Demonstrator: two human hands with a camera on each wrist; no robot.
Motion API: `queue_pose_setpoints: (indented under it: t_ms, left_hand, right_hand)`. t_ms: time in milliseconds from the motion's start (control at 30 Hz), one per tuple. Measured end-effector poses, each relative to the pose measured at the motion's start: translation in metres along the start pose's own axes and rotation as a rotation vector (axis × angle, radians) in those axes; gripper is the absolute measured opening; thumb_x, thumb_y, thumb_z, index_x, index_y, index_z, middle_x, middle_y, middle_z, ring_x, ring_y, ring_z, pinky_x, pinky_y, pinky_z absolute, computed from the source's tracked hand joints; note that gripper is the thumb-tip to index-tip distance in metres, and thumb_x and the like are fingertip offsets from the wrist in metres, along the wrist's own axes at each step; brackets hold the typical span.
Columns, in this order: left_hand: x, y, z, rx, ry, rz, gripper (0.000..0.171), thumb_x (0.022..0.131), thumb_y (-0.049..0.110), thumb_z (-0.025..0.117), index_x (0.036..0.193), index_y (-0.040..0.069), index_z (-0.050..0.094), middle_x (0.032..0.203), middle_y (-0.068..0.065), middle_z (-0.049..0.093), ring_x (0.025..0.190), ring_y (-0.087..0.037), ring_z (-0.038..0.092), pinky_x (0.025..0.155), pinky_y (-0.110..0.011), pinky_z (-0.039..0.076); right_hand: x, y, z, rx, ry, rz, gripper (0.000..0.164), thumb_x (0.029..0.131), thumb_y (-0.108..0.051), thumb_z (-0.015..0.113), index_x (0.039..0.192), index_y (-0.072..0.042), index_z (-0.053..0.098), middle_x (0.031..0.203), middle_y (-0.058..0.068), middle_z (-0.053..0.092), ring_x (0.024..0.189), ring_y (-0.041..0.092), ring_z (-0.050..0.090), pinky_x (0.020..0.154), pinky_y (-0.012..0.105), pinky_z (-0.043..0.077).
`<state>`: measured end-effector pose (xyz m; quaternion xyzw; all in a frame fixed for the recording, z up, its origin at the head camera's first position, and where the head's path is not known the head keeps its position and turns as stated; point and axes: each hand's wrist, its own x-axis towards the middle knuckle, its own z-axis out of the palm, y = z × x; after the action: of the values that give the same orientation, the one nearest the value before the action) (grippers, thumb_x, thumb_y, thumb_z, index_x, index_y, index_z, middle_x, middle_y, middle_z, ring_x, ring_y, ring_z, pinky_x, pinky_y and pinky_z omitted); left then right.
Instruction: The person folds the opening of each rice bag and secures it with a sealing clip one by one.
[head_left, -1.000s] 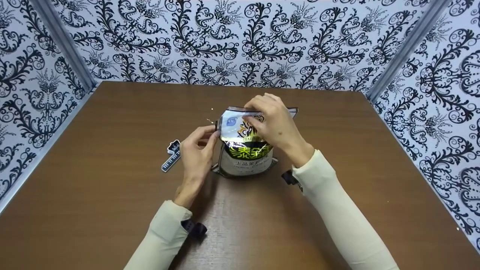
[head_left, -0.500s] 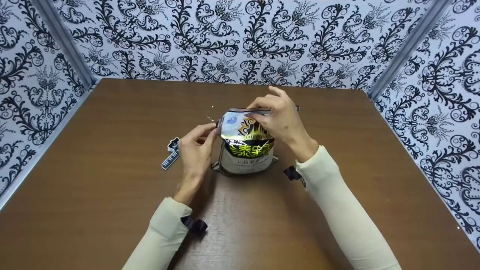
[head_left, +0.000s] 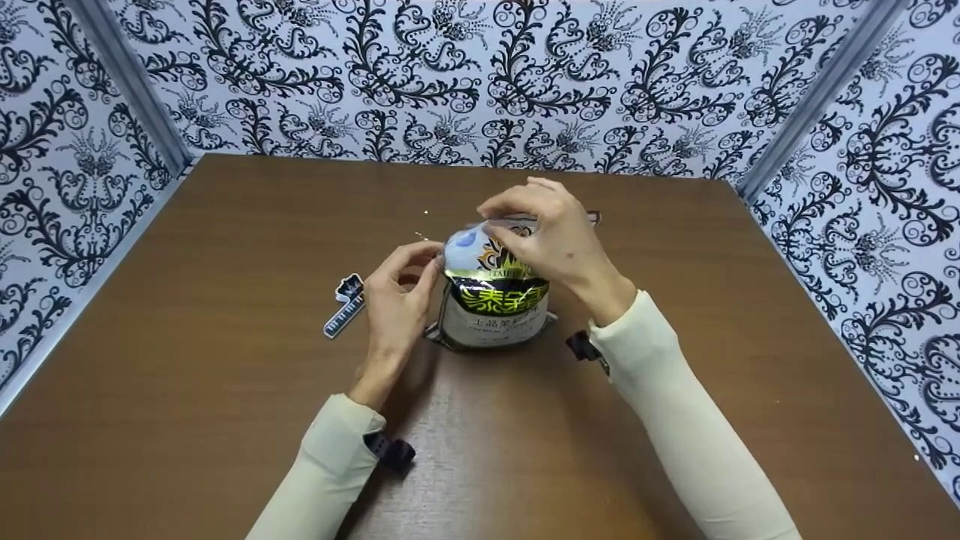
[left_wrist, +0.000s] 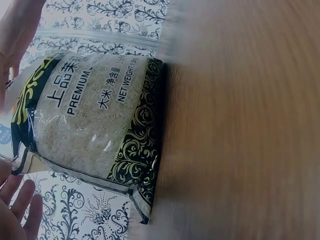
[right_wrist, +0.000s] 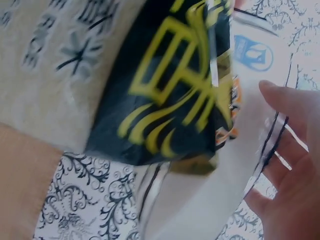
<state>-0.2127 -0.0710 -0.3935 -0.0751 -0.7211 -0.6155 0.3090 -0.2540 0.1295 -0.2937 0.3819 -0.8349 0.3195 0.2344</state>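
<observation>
Right hand (head_left: 555,240) pinches rice bag (head_left: 495,300) top; left hand (head_left: 397,300) grips its edge.

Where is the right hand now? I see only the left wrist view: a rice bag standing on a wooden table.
Observer: The right hand pinches the folded top of the rice bag.
Operator: And the left hand?
Observer: The left hand pinches the bag's upper left edge.
Operator: Is anything else there?
Observer: A small printed strip lies on the table, left of the left hand and apart from it.
</observation>
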Motion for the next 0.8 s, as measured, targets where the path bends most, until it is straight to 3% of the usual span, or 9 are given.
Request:
queue_pose_setpoints:
  t_ms: [167,367,567,800]
  left_hand:
    - [0.0007,-0.0005,0.0022,-0.034,-0.013,-0.043,0.014,0.096,0.007,0.074,0.109,0.008,0.079,0.099,-0.012,0.079,0.084,-0.026,0.075,0.075,-0.019,0.06]
    - [-0.0012,-0.003,0.0026,-0.049,0.01,-0.03,0.013,0.095,0.007,0.075,0.105,0.009,0.081,0.096,-0.011,0.079,0.084,-0.03,0.074,0.075,-0.02,0.059]
    - [-0.0014,-0.0038,0.0033,-0.086,0.011,-0.014,0.014,0.094,0.005,0.075,0.106,0.01,0.082,0.096,-0.012,0.079,0.079,-0.032,0.073,0.071,-0.018,0.058]
    - [-0.0008,-0.0039,0.0011,-0.063,0.0,-0.037,0.015,0.096,0.007,0.073,0.107,0.011,0.081,0.101,-0.006,0.079,0.078,-0.019,0.071,0.071,-0.02,0.057]
  right_hand:
    - [0.0083,-0.0094,0.0045,-0.008,-0.046,-0.089,0.017,0.09,-0.01,0.08,0.107,-0.01,0.08,0.104,0.004,0.081,0.098,0.02,0.074,0.112,0.039,0.048]
    - [0.0092,-0.0103,0.0048,0.024,-0.078,-0.092,0.013,0.092,-0.004,0.075,0.101,-0.01,0.082,0.099,0.004,0.081,0.096,0.02,0.074,0.096,0.036,0.056]
    - [0.0057,-0.0059,0.0033,0.092,-0.053,-0.09,0.013,0.092,0.003,0.072,0.095,-0.006,0.082,0.097,0.007,0.081,0.096,0.021,0.075,0.094,0.027,0.059]
    - [0.0038,-0.0032,0.0038,0.122,-0.026,-0.112,0.016,0.09,0.007,0.072,0.088,-0.006,0.082,0.097,0.01,0.081,0.097,0.022,0.075,0.095,0.027,0.059]
